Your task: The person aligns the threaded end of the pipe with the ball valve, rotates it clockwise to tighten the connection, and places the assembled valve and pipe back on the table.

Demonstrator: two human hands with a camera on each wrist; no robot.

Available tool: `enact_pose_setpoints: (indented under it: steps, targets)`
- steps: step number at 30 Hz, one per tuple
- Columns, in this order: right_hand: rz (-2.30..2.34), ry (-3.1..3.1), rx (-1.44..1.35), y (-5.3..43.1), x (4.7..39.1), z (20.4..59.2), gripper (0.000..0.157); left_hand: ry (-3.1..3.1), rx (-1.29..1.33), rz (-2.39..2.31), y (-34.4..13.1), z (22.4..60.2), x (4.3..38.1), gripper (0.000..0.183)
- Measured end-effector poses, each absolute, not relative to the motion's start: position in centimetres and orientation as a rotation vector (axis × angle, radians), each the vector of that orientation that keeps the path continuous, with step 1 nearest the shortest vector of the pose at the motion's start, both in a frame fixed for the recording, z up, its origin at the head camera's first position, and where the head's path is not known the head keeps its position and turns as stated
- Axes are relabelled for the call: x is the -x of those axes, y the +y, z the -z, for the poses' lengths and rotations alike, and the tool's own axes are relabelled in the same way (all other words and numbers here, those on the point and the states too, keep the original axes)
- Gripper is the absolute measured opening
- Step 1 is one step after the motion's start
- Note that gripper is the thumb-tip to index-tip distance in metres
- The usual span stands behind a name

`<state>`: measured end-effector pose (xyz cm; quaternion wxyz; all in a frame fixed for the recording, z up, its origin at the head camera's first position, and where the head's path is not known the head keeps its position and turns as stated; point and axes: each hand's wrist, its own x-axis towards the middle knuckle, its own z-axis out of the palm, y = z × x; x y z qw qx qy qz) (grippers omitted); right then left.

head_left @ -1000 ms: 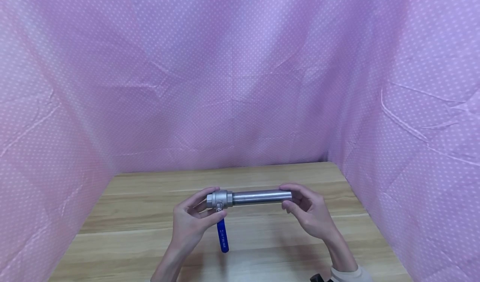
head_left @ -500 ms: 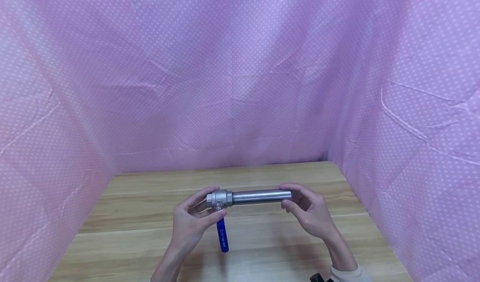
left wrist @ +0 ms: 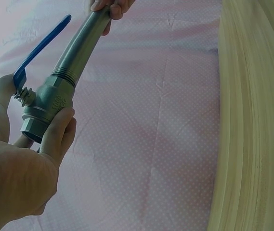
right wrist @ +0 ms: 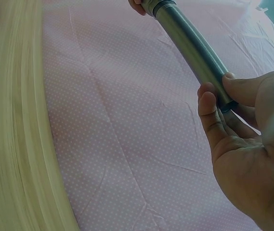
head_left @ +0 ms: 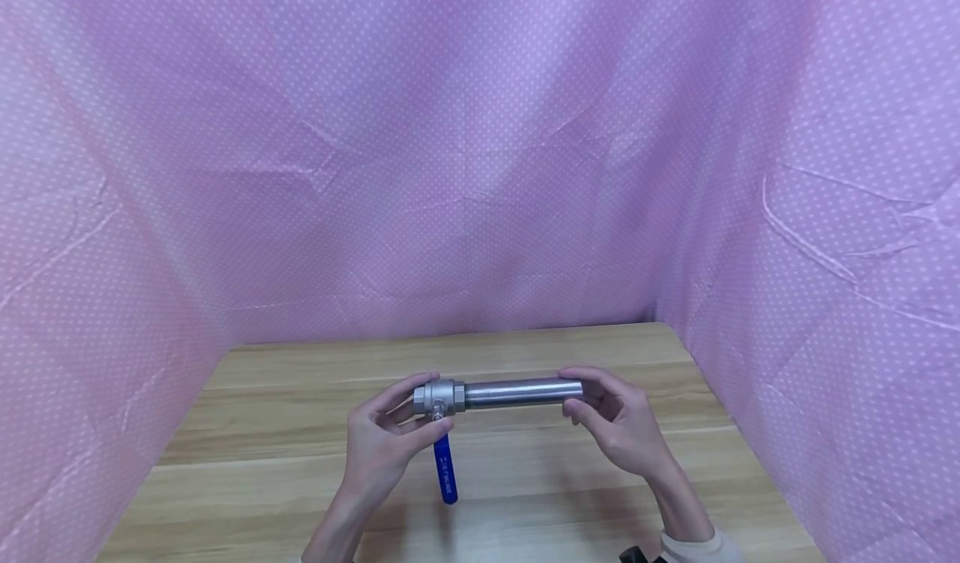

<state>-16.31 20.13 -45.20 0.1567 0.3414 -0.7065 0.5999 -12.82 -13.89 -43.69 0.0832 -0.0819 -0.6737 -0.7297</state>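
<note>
In the head view my left hand [head_left: 378, 446] grips a silver ball valve [head_left: 441, 395] by its body, thumb on the near side by the stem and fingers behind. The valve's blue lever handle [head_left: 446, 471] points toward me. A smooth steel pipe [head_left: 521, 392] sits in the valve's right end, level across the view. Some thread [left wrist: 63, 74] shows at that joint in the left wrist view. At the pipe's free end, my right hand [head_left: 618, 421] pinches it between thumb and fingers. The right wrist view shows the pipe's end [right wrist: 227, 106] just past those fingertips.
Pieces are held above a wood-grain table [head_left: 300, 480], where soft shadows fall below the hands. A pink dotted cloth [head_left: 465, 171] hangs behind the table and along both sides. A small black object [head_left: 633, 555] shows by the right sleeve [head_left: 701, 548].
</note>
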Motion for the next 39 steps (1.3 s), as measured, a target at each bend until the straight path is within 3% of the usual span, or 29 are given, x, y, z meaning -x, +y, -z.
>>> enact_pose_setpoints:
  steps: [39]
  targets:
    - [-1.709,-2.029,-0.975,20.14,16.31,45.19,0.044,-2.008,0.237,2.206,-13.93,43.65,12.8,0.065]
